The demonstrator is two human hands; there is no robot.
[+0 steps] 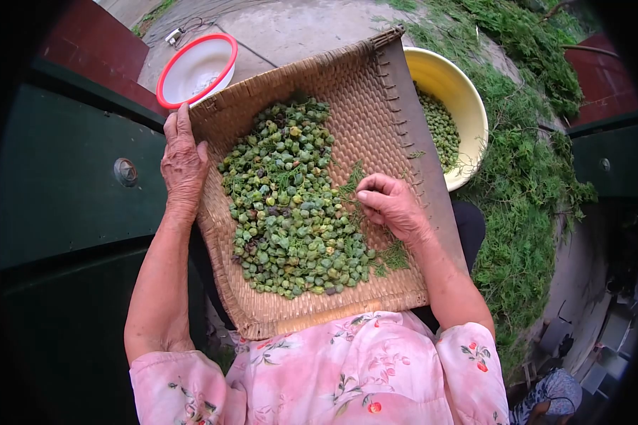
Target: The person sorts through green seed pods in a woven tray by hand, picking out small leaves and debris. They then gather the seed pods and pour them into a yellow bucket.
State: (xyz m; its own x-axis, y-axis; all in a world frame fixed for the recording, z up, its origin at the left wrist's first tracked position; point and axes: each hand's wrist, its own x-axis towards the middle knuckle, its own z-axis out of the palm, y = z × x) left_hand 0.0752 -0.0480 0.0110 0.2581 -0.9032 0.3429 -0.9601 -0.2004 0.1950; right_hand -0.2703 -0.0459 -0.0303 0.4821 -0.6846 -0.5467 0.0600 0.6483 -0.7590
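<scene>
A woven winnowing basket [358,92] rests tilted on the lap, with a heap of small green cones [290,205] spread over its left and middle part. My left hand [184,159] is closed on the basket's left rim, fingers over the edge. Above the right side of the heap hovers my right hand [393,205], thumb and forefinger pinched together. Whether anything is between those fingertips cannot be made out. Feathery green sprigs [353,177] lie just beside the fingertips, and another sprig [393,256] lies below that hand. A few darker cones are mixed into the heap.
Beyond the basket's right edge stands a yellow basin [468,106] holding more green cones. A white basin with a red rim [232,60] sits at the far left. Cut evergreen branches [524,191] cover the ground on the right. A dark green door [78,170] is at left.
</scene>
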